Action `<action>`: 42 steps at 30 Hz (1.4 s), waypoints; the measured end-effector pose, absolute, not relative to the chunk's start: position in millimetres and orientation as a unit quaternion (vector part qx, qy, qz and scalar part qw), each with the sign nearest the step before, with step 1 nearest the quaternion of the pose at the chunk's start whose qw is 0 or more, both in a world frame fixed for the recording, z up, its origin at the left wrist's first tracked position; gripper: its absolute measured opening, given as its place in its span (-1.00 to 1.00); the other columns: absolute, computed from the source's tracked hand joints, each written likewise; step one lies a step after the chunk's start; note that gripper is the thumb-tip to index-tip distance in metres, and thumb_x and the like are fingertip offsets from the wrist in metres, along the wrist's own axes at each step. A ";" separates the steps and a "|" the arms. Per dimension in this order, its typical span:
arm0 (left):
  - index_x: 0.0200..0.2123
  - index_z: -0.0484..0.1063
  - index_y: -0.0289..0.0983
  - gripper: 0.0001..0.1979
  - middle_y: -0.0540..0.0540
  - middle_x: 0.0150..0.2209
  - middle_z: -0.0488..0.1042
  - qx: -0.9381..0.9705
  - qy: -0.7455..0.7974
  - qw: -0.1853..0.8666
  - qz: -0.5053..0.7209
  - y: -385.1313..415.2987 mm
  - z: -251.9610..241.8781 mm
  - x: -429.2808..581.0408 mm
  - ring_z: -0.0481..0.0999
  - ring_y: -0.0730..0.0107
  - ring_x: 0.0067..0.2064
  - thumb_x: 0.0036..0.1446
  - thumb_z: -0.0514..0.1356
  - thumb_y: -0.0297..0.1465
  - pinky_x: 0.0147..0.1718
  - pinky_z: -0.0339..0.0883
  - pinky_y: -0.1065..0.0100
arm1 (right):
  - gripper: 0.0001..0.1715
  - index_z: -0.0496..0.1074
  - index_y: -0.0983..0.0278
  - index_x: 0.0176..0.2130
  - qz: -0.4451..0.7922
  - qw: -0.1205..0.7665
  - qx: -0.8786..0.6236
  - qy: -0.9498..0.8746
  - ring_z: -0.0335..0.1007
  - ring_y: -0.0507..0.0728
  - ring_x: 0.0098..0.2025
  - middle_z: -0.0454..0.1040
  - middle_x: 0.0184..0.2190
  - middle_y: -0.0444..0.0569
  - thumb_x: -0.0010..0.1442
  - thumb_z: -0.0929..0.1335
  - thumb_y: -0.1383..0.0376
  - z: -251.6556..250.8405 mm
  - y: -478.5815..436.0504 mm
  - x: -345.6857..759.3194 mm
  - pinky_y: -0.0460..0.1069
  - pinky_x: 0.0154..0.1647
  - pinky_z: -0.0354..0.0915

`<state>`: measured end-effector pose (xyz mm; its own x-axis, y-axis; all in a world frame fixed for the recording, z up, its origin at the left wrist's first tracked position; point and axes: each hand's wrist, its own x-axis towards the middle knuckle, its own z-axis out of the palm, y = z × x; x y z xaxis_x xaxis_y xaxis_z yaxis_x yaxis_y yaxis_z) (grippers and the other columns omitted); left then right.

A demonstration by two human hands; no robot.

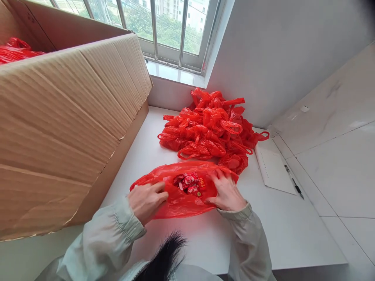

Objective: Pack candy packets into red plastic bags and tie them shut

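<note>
A red plastic bag [178, 203] lies open on the white table [287, 234] in front of me. Small red packets [190, 183] show inside it. My left hand [146, 201] grips the bag's left edge, fingers curled on the plastic. My right hand [227, 193] presses on the bag's right edge, fingers bent over the rim. Behind the bag sits a pile of tied red bags [211, 130].
A big cardboard box [67, 117] stands at the left with more red bags [14, 50] inside. A sheet of paper [274, 169] and a pen [293, 181] lie at the right by the tiled wall. A window [164, 27] is at the back.
</note>
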<state>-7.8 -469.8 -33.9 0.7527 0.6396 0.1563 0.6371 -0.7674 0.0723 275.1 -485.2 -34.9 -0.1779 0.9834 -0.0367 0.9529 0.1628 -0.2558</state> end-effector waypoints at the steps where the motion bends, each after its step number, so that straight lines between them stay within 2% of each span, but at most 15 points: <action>1: -0.37 0.47 -0.22 -0.70 -0.06 -0.35 0.47 0.937 0.321 -0.007 0.136 -466.4 -29.9 -0.2 0.43 0.38 -0.42 0.28 -0.04 -0.49 -0.50 0.20 0.36 | -0.15 0.33 0.33 0.18 0.108 0.069 -0.634 -0.763 0.22 0.44 0.12 0.35 0.12 0.21 -0.08 0.53 0.25 -30.7 -485.6 272.6 0.25 0.04 0.30; 4: -0.18 0.48 -0.25 -0.66 -0.12 -0.20 0.51 0.932 0.267 -0.055 0.239 -457.8 -28.8 21.6 0.45 0.30 -0.16 0.34 -0.10 -0.50 -0.21 0.30 0.31 | -0.49 0.39 0.28 0.12 0.096 0.093 -0.620 -0.773 0.28 0.34 0.06 0.42 0.06 0.13 0.17 0.38 0.35 -21.1 -484.9 265.6 0.18 0.01 0.33; 7: -0.17 0.47 -0.21 -0.72 -0.06 -0.21 0.54 0.927 0.275 -0.091 0.239 -454.7 -43.7 28.9 0.35 0.18 0.02 0.33 -0.04 -0.50 -0.13 0.22 0.24 | -0.62 0.43 0.25 0.08 0.086 0.136 -0.599 -0.784 0.30 0.28 0.00 0.46 -0.01 0.10 0.29 0.27 0.33 -20.7 -478.3 256.6 0.15 0.03 0.32; 9: -0.21 0.47 -0.17 -0.75 -0.01 -0.28 0.53 0.927 0.290 -0.095 0.218 -455.2 -53.7 25.1 0.33 0.18 0.01 0.32 0.00 -0.51 -0.17 0.17 0.22 | -0.57 0.42 0.21 0.11 0.087 0.154 -0.579 -0.796 0.25 0.30 0.03 0.41 0.04 0.11 0.27 0.33 0.22 -26.7 -471.0 249.3 0.18 0.07 0.28; 12: -0.31 0.46 -0.17 -0.76 0.00 -0.33 0.49 0.937 0.289 -0.082 0.177 -458.1 -57.2 14.7 0.33 0.20 -0.04 0.31 0.04 -0.52 -0.20 0.14 0.22 | -0.40 0.45 0.13 0.08 0.074 0.134 -0.583 -0.798 0.11 0.43 0.15 0.30 0.14 0.15 0.09 0.45 0.00 -41.1 -460.4 241.6 0.35 0.16 0.12; 15: -0.40 0.42 -0.20 -0.73 -0.03 -0.33 0.45 0.942 0.300 -0.038 0.149 -461.9 -49.8 5.1 0.29 0.21 -0.02 0.28 0.04 -0.57 -0.15 0.17 0.23 | -0.46 0.51 0.10 -0.01 0.061 0.097 -0.630 -0.768 0.08 0.50 0.16 0.31 0.10 0.17 0.07 0.43 -0.08 -55.3 -454.7 245.5 0.46 0.14 0.01; 18: -0.39 0.42 -0.20 -0.75 -0.06 -0.30 0.43 0.939 0.311 0.022 0.145 -464.3 -43.5 -3.2 0.23 0.18 -0.02 0.18 0.05 -0.62 -0.14 0.20 0.24 | -0.46 0.50 0.21 -0.01 0.039 0.089 -0.674 -0.732 0.15 0.47 0.12 0.37 0.01 0.21 0.12 0.41 -0.04 -65.5 -453.9 261.7 0.39 0.12 0.08; 21: -0.37 0.44 -0.20 -0.85 -0.07 -0.29 0.44 0.939 0.307 0.063 0.144 -462.9 -42.3 -6.7 0.22 0.16 -0.06 0.14 0.13 -0.55 -0.13 0.22 0.21 | -0.44 0.45 0.29 0.01 -0.018 0.098 -0.690 -0.717 0.12 0.49 0.15 0.35 0.05 0.27 0.13 0.42 0.00 -69.0 -457.1 277.3 0.41 0.13 0.05; 23: -0.40 0.44 -0.21 -0.89 -0.09 -0.32 0.44 0.938 0.315 0.047 0.137 -459.3 -42.2 -2.0 0.23 0.14 -0.10 0.19 0.16 -0.41 -0.16 0.22 0.18 | -0.47 0.44 0.27 0.02 -0.042 0.093 -0.693 -0.714 0.13 0.51 0.13 0.35 0.07 0.27 0.12 0.44 0.07 -65.0 -460.7 279.7 0.45 0.09 0.05; 25: -0.44 0.43 -0.23 -0.75 -0.10 -0.39 0.42 0.935 0.324 0.007 0.140 -453.8 -41.6 10.1 0.26 0.18 -0.20 0.28 0.10 -0.31 -0.24 0.21 0.20 | -0.57 0.44 0.25 0.01 -0.033 0.090 -0.690 -0.718 0.16 0.47 0.08 0.38 0.04 0.23 0.15 0.42 0.18 -56.1 -464.0 273.7 0.39 0.02 0.15; 29: -0.38 0.43 -0.25 -0.70 -0.08 -0.41 0.43 0.948 0.283 -0.033 0.140 -439.0 -41.3 42.9 0.28 0.30 -0.33 0.36 -0.02 -0.42 -0.34 0.20 0.27 | -0.74 0.48 0.23 -0.07 0.031 0.118 -0.635 -0.763 0.26 0.30 -0.09 0.50 -0.15 0.11 0.30 0.27 0.30 -37.5 -462.1 246.4 0.18 -0.08 0.26; 33: -0.41 0.42 -0.27 -0.77 -0.09 -0.43 0.45 0.942 0.327 -0.017 0.068 -423.7 -47.9 52.9 0.35 0.26 -0.27 0.27 0.06 -0.57 -0.33 0.26 0.30 | -0.76 0.49 0.24 -0.10 0.071 0.122 -0.575 -0.806 0.27 0.26 -0.10 0.51 -0.18 0.08 0.31 0.27 0.32 -40.2 -446.7 224.0 0.13 -0.07 0.28; 37: -0.34 0.44 -0.31 -0.93 -0.15 -0.34 0.50 0.923 0.379 -0.020 0.070 -416.4 -57.4 36.1 0.37 0.14 -0.18 0.19 0.18 -0.45 -0.24 0.31 0.20 | -0.74 0.45 0.26 -0.06 0.120 0.161 -0.551 -0.810 0.25 0.23 -0.03 0.49 -0.13 0.03 0.23 0.37 0.29 -56.9 -433.8 220.4 0.10 0.00 0.28; 40: -0.27 0.44 -0.32 -0.76 -0.18 -0.26 0.52 0.910 0.408 -0.020 0.073 -416.6 -59.7 22.3 0.36 0.01 -0.07 0.08 0.30 -0.27 -0.13 0.29 0.09 | -0.91 0.46 0.26 -0.22 0.141 0.210 -0.563 -0.787 0.28 0.19 -0.08 0.49 -0.22 -0.01 0.26 0.34 0.31 -66.1 -433.0 223.5 0.06 -0.01 0.27; 42: -0.26 0.44 -0.31 -0.64 -0.21 -0.25 0.52 0.901 0.425 -0.021 0.079 -417.4 -60.8 16.3 0.32 -0.10 0.01 -0.01 0.35 -0.17 -0.11 0.29 0.04 | -0.88 0.44 0.26 -0.30 0.153 0.225 -0.578 -0.769 0.32 0.17 -0.12 0.48 -0.27 -0.02 0.28 0.30 0.35 -69.4 -434.7 226.0 0.04 -0.05 0.29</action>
<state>16.3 -417.4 -60.8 0.6255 0.7637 0.1599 0.7702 -0.6371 0.0299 226.0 -434.7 -69.4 -0.2305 0.9582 0.1694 0.8199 0.2850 -0.4964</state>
